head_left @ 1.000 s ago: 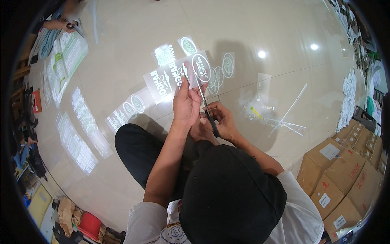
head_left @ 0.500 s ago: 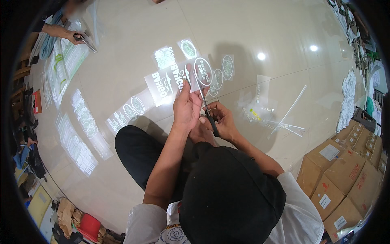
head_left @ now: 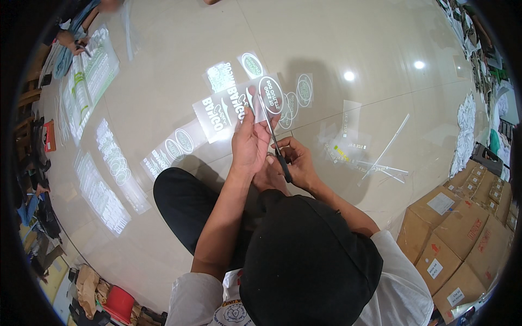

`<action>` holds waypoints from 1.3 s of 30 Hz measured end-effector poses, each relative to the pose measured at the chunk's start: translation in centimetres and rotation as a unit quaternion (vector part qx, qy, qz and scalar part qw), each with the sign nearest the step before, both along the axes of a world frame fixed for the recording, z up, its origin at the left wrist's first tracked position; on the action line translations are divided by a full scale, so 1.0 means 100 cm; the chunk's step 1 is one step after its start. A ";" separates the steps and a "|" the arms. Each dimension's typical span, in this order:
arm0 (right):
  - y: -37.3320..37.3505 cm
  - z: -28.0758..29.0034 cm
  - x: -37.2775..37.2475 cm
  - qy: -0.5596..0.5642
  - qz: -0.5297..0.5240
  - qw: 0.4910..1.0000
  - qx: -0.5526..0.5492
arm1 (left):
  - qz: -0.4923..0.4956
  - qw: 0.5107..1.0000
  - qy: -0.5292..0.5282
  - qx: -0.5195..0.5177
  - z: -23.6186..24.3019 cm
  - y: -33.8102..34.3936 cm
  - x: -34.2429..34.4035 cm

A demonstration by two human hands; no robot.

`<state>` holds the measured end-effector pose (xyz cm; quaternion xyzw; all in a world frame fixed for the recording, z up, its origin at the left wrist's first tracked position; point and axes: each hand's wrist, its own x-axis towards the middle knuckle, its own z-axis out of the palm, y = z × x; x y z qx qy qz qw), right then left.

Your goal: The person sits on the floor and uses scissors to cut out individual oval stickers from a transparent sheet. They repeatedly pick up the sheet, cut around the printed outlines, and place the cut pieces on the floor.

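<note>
My left hand [head_left: 250,144] pinches a translucent sheet [head_left: 220,111] with white printed lettering and oval designs, held above the floor. In my right hand [head_left: 296,165] are black-handled scissors [head_left: 281,162], their long silver blades pointing up across the sheet beside an oval design [head_left: 272,89], near my left fingers. Other printed transparent pieces [head_left: 174,144] lie on the tiled floor around the sheet, some with green ovals [head_left: 252,65]. My bare foot [head_left: 266,179] is partly visible beneath my hands.
Cut strips and scraps [head_left: 383,168] lie at right, printed sheets [head_left: 103,190] at left. A co-worker's hand [head_left: 68,41] holds scissors over sheets at upper left. Cardboard boxes [head_left: 451,228] fill the lower right, a white pile [head_left: 465,130] the right edge, a red stool [head_left: 119,304] the lower left.
The sheet in my left hand has dipped slightly since a second ago; my right hand is almost unmoved. The co-worker's hand moved right and down, then back to upper left with the scissors.
</note>
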<state>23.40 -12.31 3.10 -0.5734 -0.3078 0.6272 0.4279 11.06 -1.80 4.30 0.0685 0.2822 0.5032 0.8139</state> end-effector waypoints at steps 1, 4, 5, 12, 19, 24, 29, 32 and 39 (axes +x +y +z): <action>-0.002 -0.002 0.000 0.000 -0.005 1.000 -0.001 | 0.000 1.000 -0.003 0.000 0.001 0.000 0.001; -0.005 -0.007 0.001 -0.002 -0.016 1.000 -0.005 | -0.006 1.000 -0.011 0.000 0.001 0.000 0.002; -0.005 -0.005 0.001 -0.004 -0.016 1.000 -0.007 | -0.012 1.000 -0.012 0.001 -0.001 0.001 0.000; -0.003 -0.001 0.001 -0.020 -0.016 0.999 -0.020 | -0.012 1.000 -0.008 -0.008 -0.005 0.000 -0.001; -0.002 -0.005 0.003 -0.018 -0.014 1.000 -0.021 | -0.011 1.000 -0.004 -0.026 -0.005 -0.001 0.002; 0.004 -0.017 0.007 -0.030 -0.016 0.999 -0.006 | -0.071 0.994 0.022 -0.074 -0.021 -0.011 -0.003; 0.009 -0.015 0.010 -0.008 -0.030 1.000 -0.002 | -0.085 0.993 0.044 -0.070 -0.009 -0.015 0.002; 0.008 -0.017 0.010 0.006 -0.030 1.000 -0.007 | -0.063 0.995 0.047 -0.069 -0.009 -0.015 0.006; 0.003 -0.021 0.010 -0.003 -0.037 0.999 -0.031 | -0.067 0.989 0.074 -0.109 -0.011 -0.019 0.010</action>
